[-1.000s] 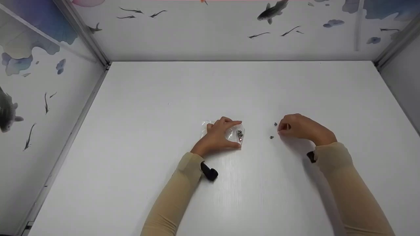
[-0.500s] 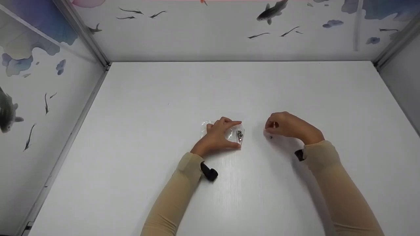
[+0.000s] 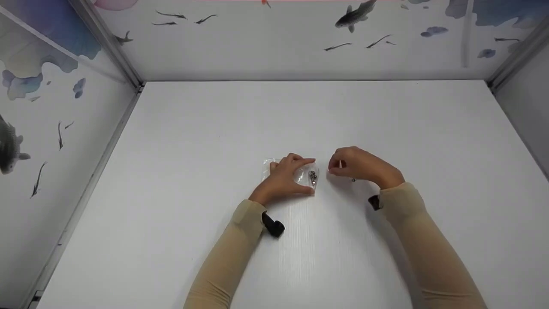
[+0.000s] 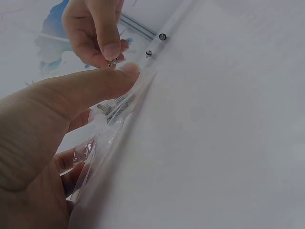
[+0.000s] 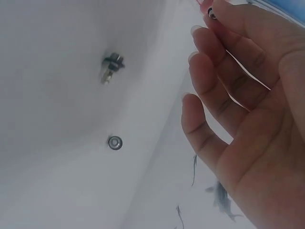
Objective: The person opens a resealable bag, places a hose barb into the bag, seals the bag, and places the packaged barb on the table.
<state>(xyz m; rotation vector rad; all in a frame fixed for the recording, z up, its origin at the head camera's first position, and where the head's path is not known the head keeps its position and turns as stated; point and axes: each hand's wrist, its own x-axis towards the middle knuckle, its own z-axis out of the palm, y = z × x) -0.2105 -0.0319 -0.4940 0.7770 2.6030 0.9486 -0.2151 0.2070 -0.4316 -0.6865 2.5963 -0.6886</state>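
On the white table lies a clear plastic bag [image 3: 301, 175], with several small metal screws [image 3: 313, 177] inside near its right end. My left hand [image 3: 279, 180] holds the bag, thumb and forefinger spread at its mouth; in the left wrist view the thumb lies along the edge of the film [image 4: 119, 112]. Just right of the bag, my right hand [image 3: 360, 165] pinches a small metal screw [image 4: 113, 62] between thumb and forefinger. Two loose screws lie on the table: one stud-like piece [image 5: 113, 62] and one with its round head showing [image 5: 115, 142].
The white table [image 3: 193, 128] is bounded by a back wall [image 3: 274, 47] and a left wall [image 3: 85, 116], both printed with fish and blue shapes. A grey panel [image 3: 523, 98] stands at the right. Black wrist straps [image 3: 274, 225] show at both cuffs.
My right hand has travelled left across the table to beside the bag, passing over the loose screws and now hiding one in the head view. My left hand and the bag have stayed put.
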